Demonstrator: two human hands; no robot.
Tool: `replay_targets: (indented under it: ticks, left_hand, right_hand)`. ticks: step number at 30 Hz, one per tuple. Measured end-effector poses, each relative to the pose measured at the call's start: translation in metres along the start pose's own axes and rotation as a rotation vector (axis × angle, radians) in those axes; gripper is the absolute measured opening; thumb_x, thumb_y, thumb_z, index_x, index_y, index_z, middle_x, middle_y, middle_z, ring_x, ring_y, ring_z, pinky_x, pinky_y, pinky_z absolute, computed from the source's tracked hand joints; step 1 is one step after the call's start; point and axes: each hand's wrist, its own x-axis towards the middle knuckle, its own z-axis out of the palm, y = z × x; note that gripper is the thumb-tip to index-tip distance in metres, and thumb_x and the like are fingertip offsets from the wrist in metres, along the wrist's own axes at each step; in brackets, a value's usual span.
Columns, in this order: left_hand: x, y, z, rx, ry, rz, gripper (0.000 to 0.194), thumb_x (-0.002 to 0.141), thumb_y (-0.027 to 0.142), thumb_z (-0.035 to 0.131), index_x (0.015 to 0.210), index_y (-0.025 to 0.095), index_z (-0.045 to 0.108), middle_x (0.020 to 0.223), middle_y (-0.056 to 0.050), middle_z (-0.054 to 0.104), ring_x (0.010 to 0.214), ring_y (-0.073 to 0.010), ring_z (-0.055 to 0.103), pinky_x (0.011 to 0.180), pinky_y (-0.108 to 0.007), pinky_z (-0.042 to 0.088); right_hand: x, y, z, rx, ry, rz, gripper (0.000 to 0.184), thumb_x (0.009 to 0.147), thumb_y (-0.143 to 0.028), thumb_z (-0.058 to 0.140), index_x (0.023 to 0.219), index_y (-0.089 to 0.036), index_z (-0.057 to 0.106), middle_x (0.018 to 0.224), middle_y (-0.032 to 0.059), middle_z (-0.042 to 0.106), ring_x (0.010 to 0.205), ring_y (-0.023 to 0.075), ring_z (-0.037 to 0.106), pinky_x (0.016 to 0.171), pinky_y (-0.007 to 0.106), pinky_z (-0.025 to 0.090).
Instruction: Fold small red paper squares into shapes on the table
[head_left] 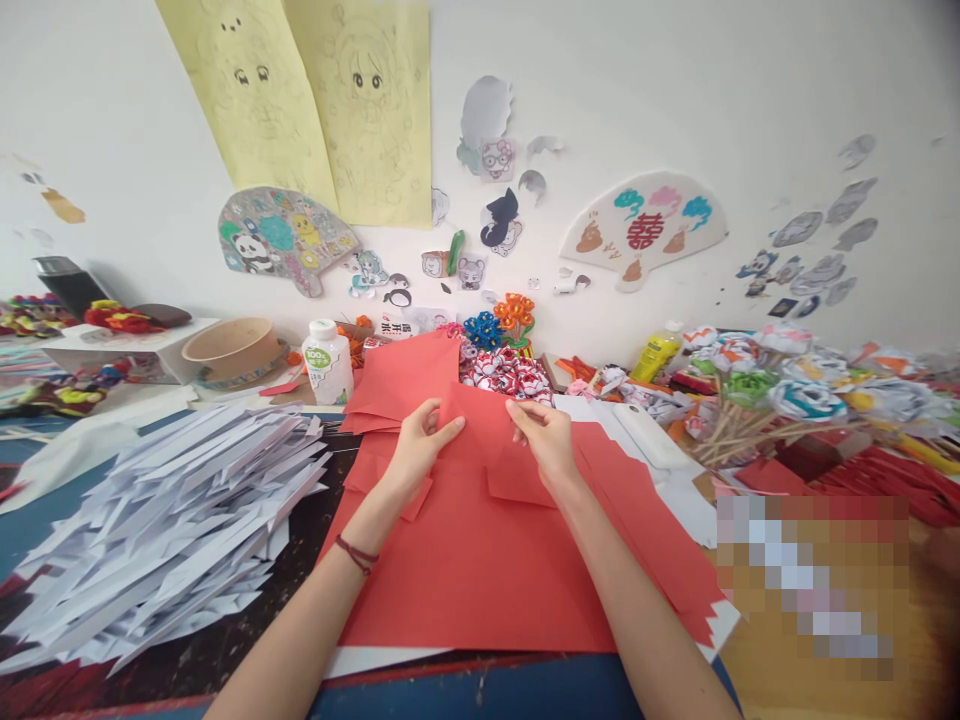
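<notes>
Between my two hands a small sheet of red paper point(484, 415) is held up by its upper edges. My left hand point(424, 445) pinches its left side between thumb and fingers, with a cord bracelet on that wrist. My right hand point(546, 435) grips the right corner the same way. Beneath lie large red paper sheets point(480, 580), stacked and slightly fanned out to the right. Smaller red pieces point(521, 475) rest on top of them, partly behind my right hand. A pile of red sheets point(409, 375) stands just beyond my left hand.
Many folded white paper strips point(172, 530) are heaped at the left. Behind stand a white bottle point(327, 365), a round wooden box point(229, 345) and paper flowers point(517, 320). Flowers on sticks point(750, 390) and a yellow bottle point(657, 355) are at the right. A wall rises behind.
</notes>
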Motion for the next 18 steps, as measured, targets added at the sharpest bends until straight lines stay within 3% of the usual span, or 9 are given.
replay_targets:
  ticks: [18]
  left_hand:
    - [0.0001, 0.0001, -0.0004, 0.006, -0.005, 0.011, 0.042, 0.069, 0.039, 0.077, 0.100, 0.016, 0.060, 0.107, -0.011, 0.071, 0.096, -0.0270, 0.068, 0.082, -0.040, 0.055]
  right_hand:
    - [-0.0007, -0.0020, -0.0002, 0.013, -0.018, 0.001, 0.035, 0.074, -0.051, 0.069, 0.076, -0.016, 0.071, 0.049, -0.0017, 0.054, 0.045, 0.0123, 0.048, 0.045, 0.025, 0.035]
